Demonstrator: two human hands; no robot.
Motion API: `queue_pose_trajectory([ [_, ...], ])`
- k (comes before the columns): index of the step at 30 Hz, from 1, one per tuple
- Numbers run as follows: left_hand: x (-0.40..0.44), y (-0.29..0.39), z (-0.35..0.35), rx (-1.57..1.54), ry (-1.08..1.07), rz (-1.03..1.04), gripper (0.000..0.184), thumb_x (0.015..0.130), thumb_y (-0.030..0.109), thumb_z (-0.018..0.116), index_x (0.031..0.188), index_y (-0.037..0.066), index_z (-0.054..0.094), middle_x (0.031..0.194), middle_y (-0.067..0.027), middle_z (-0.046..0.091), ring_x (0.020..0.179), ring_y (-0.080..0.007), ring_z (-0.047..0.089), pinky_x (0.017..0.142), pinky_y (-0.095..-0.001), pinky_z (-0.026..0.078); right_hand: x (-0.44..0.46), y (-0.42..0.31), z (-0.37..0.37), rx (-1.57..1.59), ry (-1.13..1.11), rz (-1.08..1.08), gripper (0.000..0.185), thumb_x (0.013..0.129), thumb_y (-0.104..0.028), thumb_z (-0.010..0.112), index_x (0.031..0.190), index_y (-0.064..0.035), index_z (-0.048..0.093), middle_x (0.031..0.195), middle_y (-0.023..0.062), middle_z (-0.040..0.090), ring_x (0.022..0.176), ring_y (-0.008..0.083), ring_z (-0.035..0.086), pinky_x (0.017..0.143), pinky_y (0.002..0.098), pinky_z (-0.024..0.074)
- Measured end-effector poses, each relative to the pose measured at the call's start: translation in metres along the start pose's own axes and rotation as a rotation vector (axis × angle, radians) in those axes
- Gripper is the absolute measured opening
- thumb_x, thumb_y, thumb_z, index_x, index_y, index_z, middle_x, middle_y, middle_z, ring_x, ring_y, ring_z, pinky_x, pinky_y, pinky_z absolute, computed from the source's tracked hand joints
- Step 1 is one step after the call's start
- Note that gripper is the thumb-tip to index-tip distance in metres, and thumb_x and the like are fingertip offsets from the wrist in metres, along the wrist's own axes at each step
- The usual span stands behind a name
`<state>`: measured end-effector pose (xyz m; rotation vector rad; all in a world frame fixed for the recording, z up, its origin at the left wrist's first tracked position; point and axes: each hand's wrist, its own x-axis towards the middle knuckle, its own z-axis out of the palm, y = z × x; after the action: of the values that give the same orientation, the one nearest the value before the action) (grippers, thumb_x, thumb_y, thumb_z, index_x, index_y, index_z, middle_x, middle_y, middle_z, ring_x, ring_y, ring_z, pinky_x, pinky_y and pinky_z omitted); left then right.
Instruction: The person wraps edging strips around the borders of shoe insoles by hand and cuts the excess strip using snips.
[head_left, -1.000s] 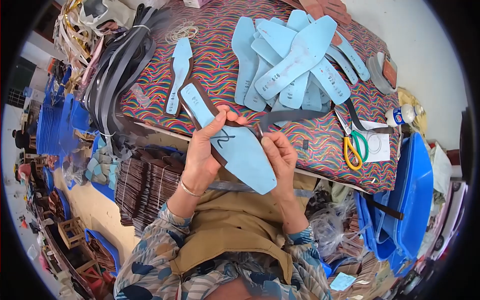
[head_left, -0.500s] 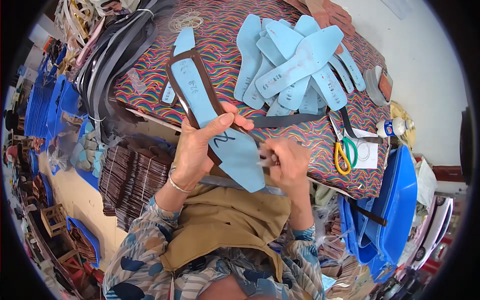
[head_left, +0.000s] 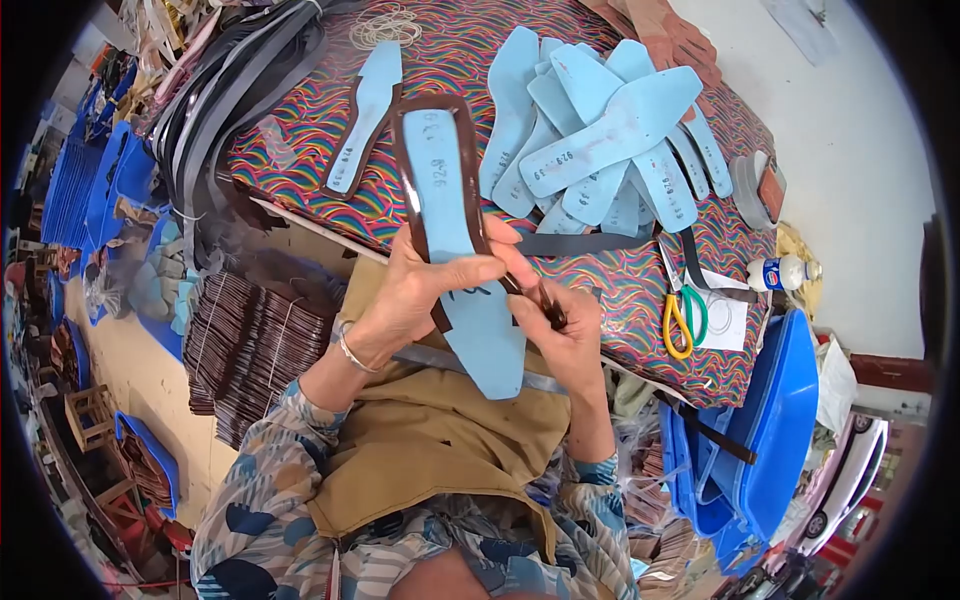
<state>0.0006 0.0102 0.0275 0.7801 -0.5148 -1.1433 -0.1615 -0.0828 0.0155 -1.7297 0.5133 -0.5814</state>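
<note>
So, nested blue tubs (head_left: 793,395) sit lower right of frame, contents unclear; smaller blue tub (head_left: 168,456), lower left, holds brown pieces (head_left: 147,462). Blue insole (head_left: 487,345) is mid-frame, left hand (head_left: 408,297) gripping its middle; right hand (head_left: 570,342) pinches brown edging (head_left: 553,308) beside it. Doing this well probably means steady insole, even tension, no wrinkles.

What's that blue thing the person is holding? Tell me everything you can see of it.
The blue sole-shaped piece looks flat and stiff, like board. Shiny dark brown edging borders its narrow far end; the tapered near end is bare blue. Small dark characters mark the narrow part. It is held up, this face towards the camera. The left hand grips its middle, thumb partly covering a black scrawl; the right hand pinches brown material at its right edge.
</note>
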Motion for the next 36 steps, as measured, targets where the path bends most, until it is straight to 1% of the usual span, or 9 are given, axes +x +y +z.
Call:
queue_pose_trajectory([
  [8,0.001,0.005,0.007,-0.229,-0.072,-0.049,0.027,0.085,0.007,0.067,0.110,-0.002,0.060,0.086,-0.0131,0.069,0.081,-0.0221,0.068,0.077,-0.0359,0.057,-0.018,0.015,0.017,0.042,0.207,-0.038,0.029,0.080,0.004,0.068,0.063,-0.0041,0.046,0.058,-0.0051,0.043,0.055,0.0020,0.035,0.047,0.0219,0.0269],
  [10,0.000,0.005,0.000,0.010,0.076,-0.138,0.025,0.086,0.014,0.070,0.104,-0.002,0.062,0.080,-0.0117,0.068,0.074,-0.0205,0.068,0.070,-0.0332,0.057,-0.026,0.010,0.024,-0.027,0.231,-0.033,0.025,0.078,0.007,0.065,0.063,-0.0021,0.048,0.059,-0.0034,0.045,0.055,0.0036,0.038,0.048,0.0223,0.0291],
  [14,-0.003,-0.009,-0.001,0.167,0.159,-0.029,0.019,0.087,0.014,0.068,0.094,-0.003,0.064,0.078,-0.0137,0.069,0.069,-0.0195,0.068,0.063,-0.0296,0.055,-0.029,0.019,0.018,-0.035,0.172,0.036,0.018,0.082,0.004,0.062,0.067,-0.0006,0.052,0.061,-0.0024,0.048,0.056,0.0044,0.039,0.049,0.0221,0.0298],
  [17,-0.010,-0.017,0.003,0.234,0.060,-0.047,0.018,0.087,0.014,0.070,0.093,-0.003,0.065,0.077,-0.0090,0.068,0.070,-0.0149,0.066,0.065,-0.0285,0.054,-0.006,0.015,0.006,0.150,0.316,-0.054,0.018,0.092,-0.008,0.056,0.076,0.0004,0.056,0.064,-0.0028,0.051,0.055,0.0025,0.039,0.049,0.0208,0.0280],
  [21,-0.019,-0.028,0.014,0.383,0.018,-0.068,0.019,0.087,0.010,0.070,0.099,-0.004,0.065,0.079,-0.0066,0.068,0.072,-0.0115,0.064,0.064,-0.0269,0.052,0.024,-0.010,0.004,0.168,0.339,-0.036,0.015,0.089,-0.003,0.062,0.077,0.0023,0.056,0.066,-0.0026,0.053,0.060,0.0016,0.040,0.051,0.0194,0.0315],
  [23,-0.023,-0.028,0.015,0.408,0.010,-0.076,0.022,0.087,0.010,0.070,0.103,-0.003,0.065,0.079,-0.0057,0.068,0.073,-0.0106,0.063,0.063,-0.0269,0.052,0.027,0.000,0.008,0.219,0.317,-0.138,0.021,0.090,-0.005,0.063,0.075,0.0007,0.050,0.065,-0.0045,0.047,0.059,0.0015,0.035,0.050,0.0204,0.0282],
  [27,-0.026,-0.031,0.006,0.447,-0.010,-0.100,0.013,0.086,0.007,0.070,0.093,-0.003,0.066,0.080,-0.0066,0.070,0.074,-0.0104,0.065,0.065,-0.0252,0.053,0.029,0.004,-0.012,0.234,0.154,-0.056,0.033,0.089,-0.008,0.066,0.066,-0.0020,0.043,0.058,-0.0065,0.035,0.057,0.0014,0.028,0.048,0.0230,0.0218],
  [32,-0.030,-0.037,0.005,0.499,-0.057,-0.129,0.013,0.085,0.008,0.072,0.090,-0.003,0.067,0.081,-0.0062,0.070,0.075,-0.0105,0.065,0.065,-0.0252,0.052,0.037,-0.014,-0.029,-0.016,0.106,-0.145,0.029,0.086,-0.009,0.067,0.065,-0.0006,0.049,0.056,-0.0044,0.038,0.054,0.0031,0.031,0.047,0.0242,0.0236],
  [36,-0.016,-0.026,0.000,0.381,-0.206,-0.257,0.029,0.096,0.025,0.058,0.098,-0.002,0.064,0.081,-0.0056,0.068,0.074,-0.0105,0.064,0.066,-0.0248,0.052,0.035,-0.003,-0.035,-0.090,0.083,-0.263,0.027,0.088,-0.007,0.066,0.065,0.0011,0.053,0.052,0.0018,0.042,0.046,0.0048,0.040,0.043,0.0245,0.0302],
])
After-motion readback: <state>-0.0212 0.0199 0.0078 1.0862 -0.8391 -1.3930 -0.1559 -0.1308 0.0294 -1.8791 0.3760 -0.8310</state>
